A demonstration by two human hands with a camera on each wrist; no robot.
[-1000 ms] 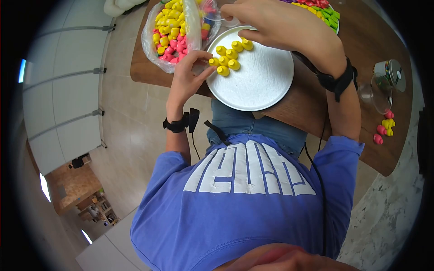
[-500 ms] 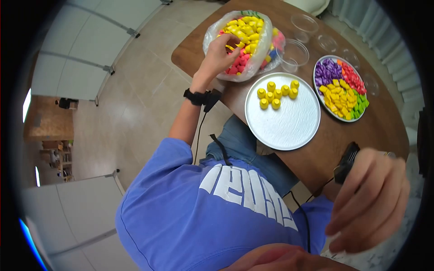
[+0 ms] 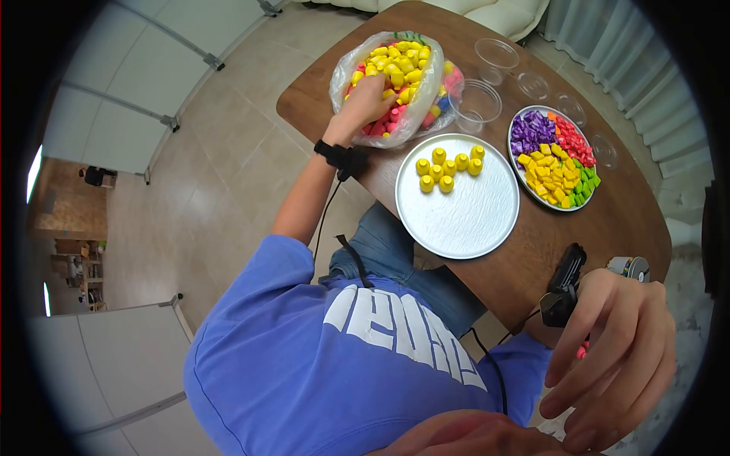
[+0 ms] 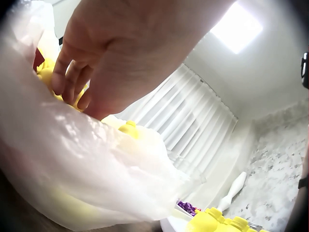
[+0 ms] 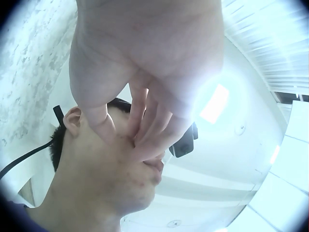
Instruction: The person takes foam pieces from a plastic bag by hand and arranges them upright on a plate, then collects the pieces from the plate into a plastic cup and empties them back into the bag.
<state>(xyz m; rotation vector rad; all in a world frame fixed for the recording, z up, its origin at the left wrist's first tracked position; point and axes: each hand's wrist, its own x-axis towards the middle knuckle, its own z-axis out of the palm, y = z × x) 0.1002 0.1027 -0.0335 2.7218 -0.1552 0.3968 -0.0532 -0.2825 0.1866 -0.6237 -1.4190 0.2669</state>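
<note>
My left hand [image 3: 365,101] reaches down into an open clear plastic bag [image 3: 344,70] filled with small yellow and pink bottle-shaped pieces. In the left wrist view its loosely bent fingers [image 4: 72,79] sit among the yellow pieces [image 4: 46,75], and the bag's near wall covers part of them. Several yellow bottle-shaped pieces [image 3: 436,172] stand upright in a cluster on the far left part of a round white plate [image 3: 471,216]. Raised close to the face, my right hand [image 3: 620,346] has loosely curled fingers and nothing in them.
To the right of the white plate, a second plate [image 3: 520,182] bears purple, red, yellow and green pieces in groups. Clear plastic cups [image 3: 479,102] and lids stand behind. A second bag [image 3: 449,95] leans against the first. A small round container [image 3: 630,267] stands near the table's right end.
The left hand has left the yellow pieces on the plate and gone into the bag. From over the plate, the right hand has swung back towards the face. The head view has turned.
</note>
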